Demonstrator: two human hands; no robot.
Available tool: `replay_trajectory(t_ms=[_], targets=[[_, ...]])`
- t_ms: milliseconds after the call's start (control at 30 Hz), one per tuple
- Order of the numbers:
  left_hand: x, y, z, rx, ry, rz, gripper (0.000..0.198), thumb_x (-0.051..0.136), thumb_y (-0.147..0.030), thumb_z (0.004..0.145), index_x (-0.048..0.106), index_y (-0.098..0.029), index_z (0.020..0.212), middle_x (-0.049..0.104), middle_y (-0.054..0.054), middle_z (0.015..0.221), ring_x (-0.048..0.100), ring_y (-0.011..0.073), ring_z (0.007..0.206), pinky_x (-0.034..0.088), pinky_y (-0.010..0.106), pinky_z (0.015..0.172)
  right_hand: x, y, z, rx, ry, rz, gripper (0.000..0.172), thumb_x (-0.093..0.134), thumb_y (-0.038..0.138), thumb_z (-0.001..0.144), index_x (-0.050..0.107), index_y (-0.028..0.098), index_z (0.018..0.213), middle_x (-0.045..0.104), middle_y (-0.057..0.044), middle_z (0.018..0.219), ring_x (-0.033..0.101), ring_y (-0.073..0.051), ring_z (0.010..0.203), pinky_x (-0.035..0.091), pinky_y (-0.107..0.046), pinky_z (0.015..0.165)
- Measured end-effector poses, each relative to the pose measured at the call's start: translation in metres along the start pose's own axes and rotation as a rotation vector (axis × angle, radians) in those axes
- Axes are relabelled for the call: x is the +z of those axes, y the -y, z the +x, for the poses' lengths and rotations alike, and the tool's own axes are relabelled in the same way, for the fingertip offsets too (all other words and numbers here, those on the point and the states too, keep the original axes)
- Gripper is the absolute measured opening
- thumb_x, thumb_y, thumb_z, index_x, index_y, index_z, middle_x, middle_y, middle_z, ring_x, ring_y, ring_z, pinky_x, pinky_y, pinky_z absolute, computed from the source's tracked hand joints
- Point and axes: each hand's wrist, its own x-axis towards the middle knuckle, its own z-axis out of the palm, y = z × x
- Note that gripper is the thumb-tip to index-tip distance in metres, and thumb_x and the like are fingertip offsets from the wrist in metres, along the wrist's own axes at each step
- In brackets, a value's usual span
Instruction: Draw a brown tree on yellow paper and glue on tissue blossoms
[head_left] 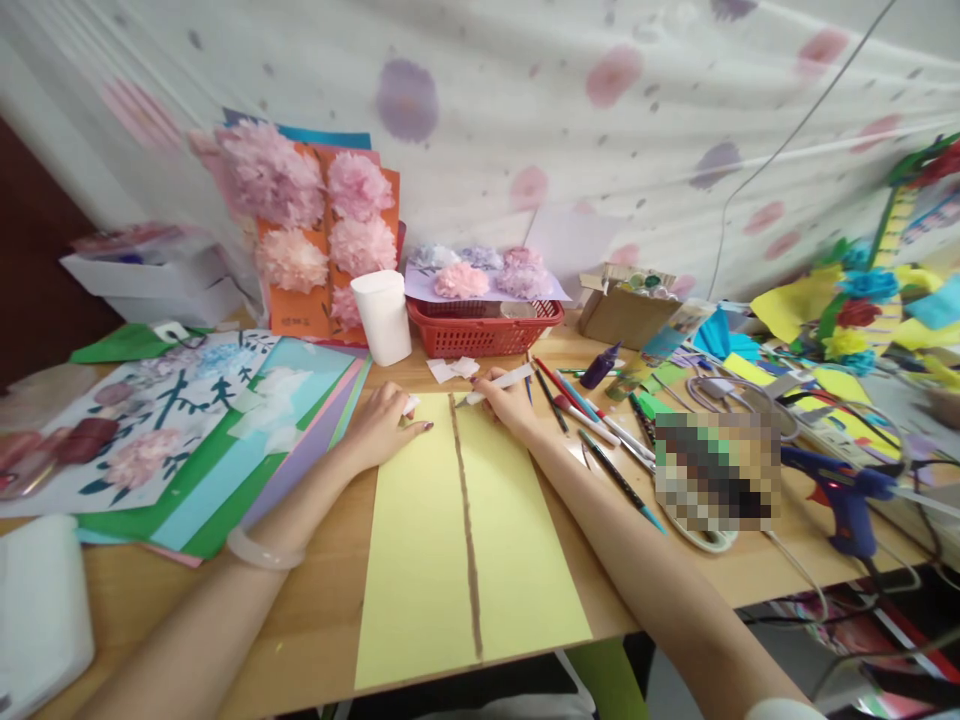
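White marker (517, 376) pointing at a brown line (468, 520)

A yellow sheet (420, 570) is lying on the wooden table (319, 600), reaching its near edge, with the line running lengthwise down the middle. Off to the right, a blue glue gun (849, 505) is resting among cables. Farther up, the left hand (381, 425) is resting at the sheet's far left corner, its curled fingers holding a small white piece (410, 404), perhaps a cap; it's too small for me to be sure. The right hand (506, 398) is gripping the marker, tip just beside the line's far end. Beyond, paper scraps (452, 371) are lying before a red basket (480, 338).
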Motion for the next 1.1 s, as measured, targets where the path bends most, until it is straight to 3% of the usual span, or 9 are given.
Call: replay_trajectory(t_ms=[533, 767, 933, 1100], targets=[[0.003, 0.004, 0.0, 0.016, 0.019, 0.029, 0.025, 0.06, -0.042, 0.083, 0.05, -0.021, 0.075, 0.049, 0.004, 0.096, 0.052, 0.0249, 0.101, 0.042, 0.038, 0.091, -0.002, 0.0, 0.006, 0.073, 0.078, 0.084, 0.027, 0.069, 0.035, 0.073, 0.048, 0.022, 0.064, 0.045, 0.009, 0.043, 0.04, -0.007, 0.034, 0.034, -0.017, 0.03], [-0.002, 0.002, 0.001, 0.03, 0.039, 0.026, 0.024, 0.063, -0.043, 0.08, 0.061, -0.02, 0.087, 0.057, 0.009, 0.115, 0.049, 0.0309, 0.11, 0.037, 0.046, 0.097, -0.022, 0.01, 0.0, 0.155, 0.229, 0.168, 0.038, 0.074, 0.048, 0.07, 0.06, 0.02, 0.092, 0.069, -0.001, 0.075, 0.063, -0.011, 0.054, 0.048, -0.019, 0.043], [-0.012, 0.006, 0.001, 0.066, 0.111, -0.053, 0.036, 0.065, -0.042, 0.079, 0.064, -0.022, 0.108, 0.064, 0.007, 0.124, 0.049, 0.0292, 0.121, 0.036, 0.044, 0.102, -0.017, 0.014, -0.012, 0.176, 0.252, 0.129, 0.035, 0.063, 0.051, 0.078, 0.066, 0.016, 0.082, 0.063, -0.001, 0.058, 0.057, -0.01, 0.044, 0.042, -0.018, 0.036], [-0.014, 0.011, 0.0, 0.08, 0.142, -0.126, 0.043, 0.067, -0.044, 0.076, 0.065, -0.022, 0.113, 0.065, 0.008, 0.126, 0.052, 0.0285, 0.121, 0.037, 0.044, 0.104, -0.005, 0.01, -0.016, 0.1, 0.16, 0.098, 0.027, 0.07, 0.04, 0.073, 0.053, 0.02, 0.07, 0.059, 0.005, 0.05, 0.048, -0.008, 0.036, 0.035, -0.017, 0.032]])
